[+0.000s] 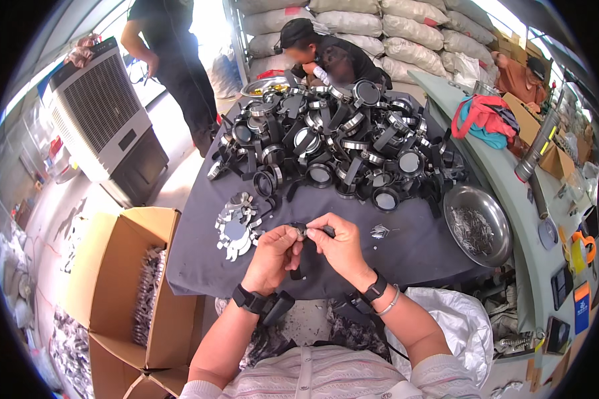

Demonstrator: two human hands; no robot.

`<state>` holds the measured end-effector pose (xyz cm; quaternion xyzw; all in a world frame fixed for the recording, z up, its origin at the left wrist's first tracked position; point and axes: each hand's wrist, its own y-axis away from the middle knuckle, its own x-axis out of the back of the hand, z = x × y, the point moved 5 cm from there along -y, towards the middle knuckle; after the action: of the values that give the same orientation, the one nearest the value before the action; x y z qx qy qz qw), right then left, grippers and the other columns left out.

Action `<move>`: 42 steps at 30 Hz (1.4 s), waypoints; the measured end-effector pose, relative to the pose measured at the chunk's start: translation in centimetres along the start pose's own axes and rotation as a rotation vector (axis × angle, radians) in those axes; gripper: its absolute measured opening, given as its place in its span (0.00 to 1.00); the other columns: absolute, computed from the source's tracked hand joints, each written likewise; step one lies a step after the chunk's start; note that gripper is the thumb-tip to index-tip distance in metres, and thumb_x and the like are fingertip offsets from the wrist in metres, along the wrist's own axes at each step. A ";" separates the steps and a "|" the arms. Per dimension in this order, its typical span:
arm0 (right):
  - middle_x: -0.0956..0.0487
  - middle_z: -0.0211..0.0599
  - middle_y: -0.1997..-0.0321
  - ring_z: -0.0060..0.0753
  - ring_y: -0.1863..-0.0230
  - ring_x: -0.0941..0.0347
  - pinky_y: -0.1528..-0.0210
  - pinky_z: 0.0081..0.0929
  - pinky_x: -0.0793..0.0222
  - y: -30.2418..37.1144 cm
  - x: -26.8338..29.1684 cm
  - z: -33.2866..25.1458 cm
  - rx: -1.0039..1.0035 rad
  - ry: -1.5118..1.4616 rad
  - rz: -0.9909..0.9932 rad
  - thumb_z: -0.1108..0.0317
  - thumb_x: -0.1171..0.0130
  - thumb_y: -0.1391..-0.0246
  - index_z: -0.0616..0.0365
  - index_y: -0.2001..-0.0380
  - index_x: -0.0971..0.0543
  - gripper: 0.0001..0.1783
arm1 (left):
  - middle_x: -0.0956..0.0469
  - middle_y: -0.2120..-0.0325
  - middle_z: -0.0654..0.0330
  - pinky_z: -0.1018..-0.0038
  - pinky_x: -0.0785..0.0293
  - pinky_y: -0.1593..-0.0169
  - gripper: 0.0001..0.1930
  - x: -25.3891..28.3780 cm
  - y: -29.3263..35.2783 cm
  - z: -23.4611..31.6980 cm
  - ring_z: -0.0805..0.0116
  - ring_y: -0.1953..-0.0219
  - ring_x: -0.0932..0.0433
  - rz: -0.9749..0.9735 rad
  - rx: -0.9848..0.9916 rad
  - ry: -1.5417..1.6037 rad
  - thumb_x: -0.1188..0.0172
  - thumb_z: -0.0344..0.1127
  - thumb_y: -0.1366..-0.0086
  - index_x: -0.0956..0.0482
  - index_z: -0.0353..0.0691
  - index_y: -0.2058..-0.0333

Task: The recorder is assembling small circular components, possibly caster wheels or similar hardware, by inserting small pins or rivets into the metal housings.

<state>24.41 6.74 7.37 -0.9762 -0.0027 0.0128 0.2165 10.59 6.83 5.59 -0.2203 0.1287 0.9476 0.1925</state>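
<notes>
In front of me, over the dark tablecloth [199, 253], my left hand [273, 251] and my right hand [339, 245] meet. Thumbs and fingers of both pinch a small dark-and-silver part [301, 231]; my fingers cover much of it, so its kind is unclear. A black strip [297, 272] hangs below my left fingers. Left of my hands lies a cluster of flat silver metal pieces [235, 229]. A few thin metal pins [379, 231] rest to the right. Beyond my hands rises a big pile of round black-and-silver parts with black arms [326, 139].
At right, a steel bowl [469, 233] holds many thin pins. A side bench [519, 219] carries tape, phones and a red cloth bag [482, 114]. An open cardboard box [123, 266] with metal parts stands left, before an air cooler [100, 110]. Other people are across and around the table.
</notes>
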 end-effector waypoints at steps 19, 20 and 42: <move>0.24 0.28 0.78 0.11 0.82 0.36 0.83 0.12 0.47 0.0 1.4 -0.2 -0.537 -0.265 -0.182 0.77 0.40 0.53 0.62 0.73 0.22 0.03 | 0.30 0.83 0.63 0.76 0.32 0.74 0.05 -0.9 0.1 0.4 0.79 0.78 0.30 0.261 -0.589 -0.592 0.45 0.28 0.37 0.26 0.34 0.71; 0.24 0.28 0.78 0.11 0.82 0.36 0.83 0.12 0.47 -0.2 1.1 -0.3 -0.518 -0.264 -0.203 0.77 0.40 0.53 0.62 0.73 0.22 0.03 | 0.30 0.84 0.67 0.80 0.34 0.77 0.06 -0.8 0.2 0.5 0.81 0.80 0.31 0.223 -0.545 -0.594 0.46 0.29 0.35 0.26 0.36 0.72; 0.20 0.48 0.69 0.47 0.65 0.23 0.63 0.36 0.28 -2.7 6.6 6.3 -0.131 0.597 0.145 0.75 0.46 0.50 0.64 0.69 0.23 0.06 | 0.31 0.82 0.66 0.83 0.40 0.83 0.12 -3.2 -0.3 1.5 0.82 0.86 0.35 0.232 -0.473 -0.714 0.50 0.31 0.34 0.28 0.33 0.54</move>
<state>30.81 11.95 2.68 -0.9464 0.1297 -0.2590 0.1428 12.79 6.61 8.30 0.0986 -0.1422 0.9830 0.0614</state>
